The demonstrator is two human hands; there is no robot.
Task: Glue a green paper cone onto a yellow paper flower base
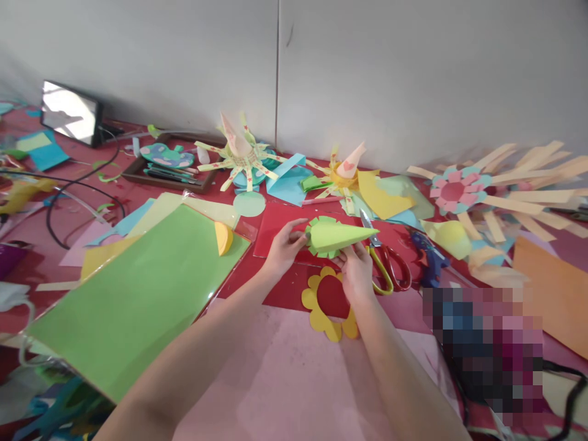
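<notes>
A light green paper cone (342, 235) with a fringe of cut tabs around its wide end lies sideways between my hands, its tip pointing right. My left hand (288, 245) pinches the tabbed end. My right hand (356, 272) grips the cone from below, near its middle. Under my right hand and forearm lies a yellow paper flower ring (316, 312) with a round hole, partly covered by that arm. Just right of the cone, scissors (386, 260) with red and yellow handles rest on the table, blades slightly apart.
A large green paper sheet (147, 294) in clear plastic covers the left, with a folded yellow piece (223, 237) on it. Finished paper cone crafts (241, 150) stand along the wall. A wooden tray (169, 174) holds pens. A glue gun (429, 254) lies right, near a paper flower (459, 190).
</notes>
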